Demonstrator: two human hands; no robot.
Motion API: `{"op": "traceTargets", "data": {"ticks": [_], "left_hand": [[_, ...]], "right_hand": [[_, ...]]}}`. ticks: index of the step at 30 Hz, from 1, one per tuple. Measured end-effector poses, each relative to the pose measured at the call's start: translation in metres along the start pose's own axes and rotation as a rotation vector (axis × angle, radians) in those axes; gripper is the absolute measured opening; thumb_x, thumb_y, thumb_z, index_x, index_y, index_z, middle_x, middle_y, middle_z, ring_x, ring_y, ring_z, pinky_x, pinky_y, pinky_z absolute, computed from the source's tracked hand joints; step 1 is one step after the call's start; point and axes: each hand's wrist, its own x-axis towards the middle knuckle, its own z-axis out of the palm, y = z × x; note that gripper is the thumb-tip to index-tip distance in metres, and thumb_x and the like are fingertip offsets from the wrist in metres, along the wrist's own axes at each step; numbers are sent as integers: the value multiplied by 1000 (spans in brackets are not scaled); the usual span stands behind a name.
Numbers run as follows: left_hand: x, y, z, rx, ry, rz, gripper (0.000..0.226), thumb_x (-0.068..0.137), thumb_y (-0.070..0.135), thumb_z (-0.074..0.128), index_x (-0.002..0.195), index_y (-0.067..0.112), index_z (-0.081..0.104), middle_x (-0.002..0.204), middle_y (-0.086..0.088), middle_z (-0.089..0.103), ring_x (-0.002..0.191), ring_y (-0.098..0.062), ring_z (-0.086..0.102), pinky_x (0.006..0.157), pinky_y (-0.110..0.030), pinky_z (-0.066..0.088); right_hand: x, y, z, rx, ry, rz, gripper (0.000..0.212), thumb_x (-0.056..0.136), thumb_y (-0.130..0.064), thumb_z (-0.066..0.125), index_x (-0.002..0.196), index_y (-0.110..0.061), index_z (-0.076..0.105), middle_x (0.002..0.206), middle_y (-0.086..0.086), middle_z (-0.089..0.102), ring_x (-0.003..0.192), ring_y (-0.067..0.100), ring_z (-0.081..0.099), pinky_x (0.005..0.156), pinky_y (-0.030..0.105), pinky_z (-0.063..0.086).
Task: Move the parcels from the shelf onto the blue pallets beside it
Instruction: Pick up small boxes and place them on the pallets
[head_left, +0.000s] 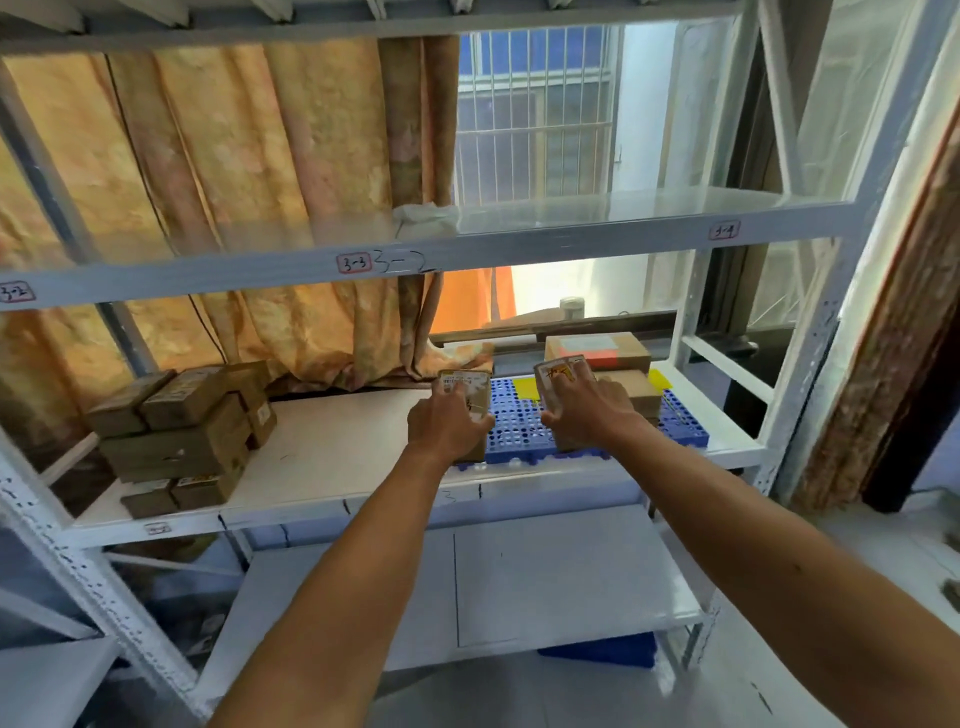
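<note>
A blue perforated pallet (519, 415) lies on the right part of the white shelf (337, 447). My left hand (447, 423) grips a small brown parcel (475, 387) standing at the pallet's left edge. My right hand (582, 410) grips another labelled brown parcel (553, 376) standing on the pallet. Behind my right hand two more cardboard parcels (597, 349) are stacked on the pallet. A pile of several brown parcels (187, 431) sits at the shelf's left end.
An orange curtain (218, 156) hangs behind the shelf, beside a barred window (535, 114). An upper shelf beam (415, 260) crosses above my hands. A white lower shelf (467, 587) lies below. A shelf upright (810, 374) stands at the right.
</note>
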Motion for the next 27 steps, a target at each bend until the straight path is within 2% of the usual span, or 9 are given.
{"op": "traceTargets", "data": {"ticks": [3,6,12,16,21,27], "left_hand": [[8,27,13,23,3,-5,70,90,63,58,143,18,50,149,-12,47,123,-33,56,94,-40,49],[18,41,21,14,16,-49,72,88,65,57,144,19,48,154,-14,39,123,-35,57,95,-41,49],[43,45,28,27,37,-132,71,89,63,58,144,21,44,162,-14,26,125,-36,56,95,-42,49],[70,34,40,44,40,-141,64,94,60,53,144,21,44,162,-13,25,128,-37,53,97,-43,47],[115,6,58,25,41,-137,62,97,57,47,148,22,41,165,-12,19,137,-37,44,102,-44,44],[186,-46,82,27,-5,-104,61,96,56,49,149,26,41,165,-12,19,137,-38,44,102,-44,44]], "right_hand": [[2,26,5,-10,23,-16,68,90,-58,58,145,-22,39,150,16,32,116,34,54,85,43,49],[8,44,11,2,77,-28,63,89,-53,63,138,-19,44,144,18,38,115,36,52,86,42,50],[41,53,24,56,67,-74,65,88,-55,62,139,-20,41,140,16,42,112,36,54,84,43,51],[72,47,39,72,72,-115,63,87,-55,57,139,-21,42,142,15,39,109,37,56,80,43,52],[115,35,62,32,100,-161,61,92,-52,53,142,-19,41,145,16,37,113,35,54,83,41,51],[191,9,106,70,20,-89,61,85,-59,54,133,-22,47,138,11,42,103,34,59,75,40,50]]}}
